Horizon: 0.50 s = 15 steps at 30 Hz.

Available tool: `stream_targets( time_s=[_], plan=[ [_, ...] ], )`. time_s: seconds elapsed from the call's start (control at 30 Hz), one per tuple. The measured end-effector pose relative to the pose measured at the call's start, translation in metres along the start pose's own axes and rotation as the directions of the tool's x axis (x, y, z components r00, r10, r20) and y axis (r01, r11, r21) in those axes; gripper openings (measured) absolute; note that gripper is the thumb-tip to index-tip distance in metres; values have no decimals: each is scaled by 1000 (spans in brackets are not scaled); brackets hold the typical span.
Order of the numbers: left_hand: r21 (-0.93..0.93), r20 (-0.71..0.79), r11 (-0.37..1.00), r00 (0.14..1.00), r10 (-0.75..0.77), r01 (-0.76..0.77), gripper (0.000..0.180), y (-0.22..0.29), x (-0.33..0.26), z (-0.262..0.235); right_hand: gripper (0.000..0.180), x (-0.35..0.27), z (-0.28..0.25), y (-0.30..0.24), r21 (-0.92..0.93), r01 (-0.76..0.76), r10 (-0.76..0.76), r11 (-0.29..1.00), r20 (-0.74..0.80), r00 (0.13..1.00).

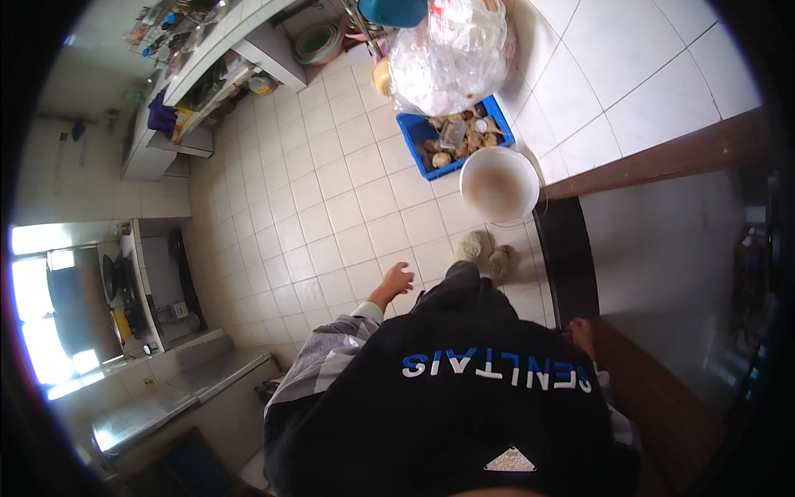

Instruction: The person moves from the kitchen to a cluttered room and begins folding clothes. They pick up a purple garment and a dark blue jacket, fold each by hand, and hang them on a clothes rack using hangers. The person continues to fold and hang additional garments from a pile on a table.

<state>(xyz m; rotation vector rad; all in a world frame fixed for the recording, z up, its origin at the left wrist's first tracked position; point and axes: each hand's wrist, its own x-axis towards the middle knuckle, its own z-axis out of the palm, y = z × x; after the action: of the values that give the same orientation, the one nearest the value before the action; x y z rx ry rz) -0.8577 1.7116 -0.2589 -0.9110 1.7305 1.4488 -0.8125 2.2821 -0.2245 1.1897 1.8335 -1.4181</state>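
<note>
My left hand [397, 281] hangs in the air over the tiled floor, with its fingers loosely apart and nothing in them. My right hand [581, 334] is low at my right side, close to the brown wooden door frame [646, 373]; its fingers are small and partly hidden, and I cannot tell whether they touch the wood. In front of my shoes [468, 247] stands a white bucket [535, 186] with cloudy brownish liquid inside. Just beyond it a blue crate [426, 166] holds brown root vegetables and a clear plastic container [452, 134].
A big bundle of clear plastic bags [447, 62] rises behind the crate, against a white tiled wall [638, 74]. Tiled counters [240, 41] with shelves run along the far left, with stacked basins [318, 41] beneath. A steel worktop [166, 410] stands at the near left.
</note>
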Motion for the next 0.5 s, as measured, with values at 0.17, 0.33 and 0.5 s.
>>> stream_targets(
  time_s=[0.17, 0.33, 0.5],
  plan=[
    [-73, -99, 964, 960, -264, 257, 54, -38, 3, -42, 42, -9, 30, 7, -325, 93, -51, 941, 133, 990],
    [-15, -76, 960, 957, -280, 280, 58, -16, 21, -55, 20, -29, 17, 59, -581, 501, -476, 642, 210, 854],
    [-76, -59, 983, 983, -172, 168, 57, 26, 38, -45, 25, -29, -2, 78, -659, 627, -597, 416, 323, 735]
  ],
)
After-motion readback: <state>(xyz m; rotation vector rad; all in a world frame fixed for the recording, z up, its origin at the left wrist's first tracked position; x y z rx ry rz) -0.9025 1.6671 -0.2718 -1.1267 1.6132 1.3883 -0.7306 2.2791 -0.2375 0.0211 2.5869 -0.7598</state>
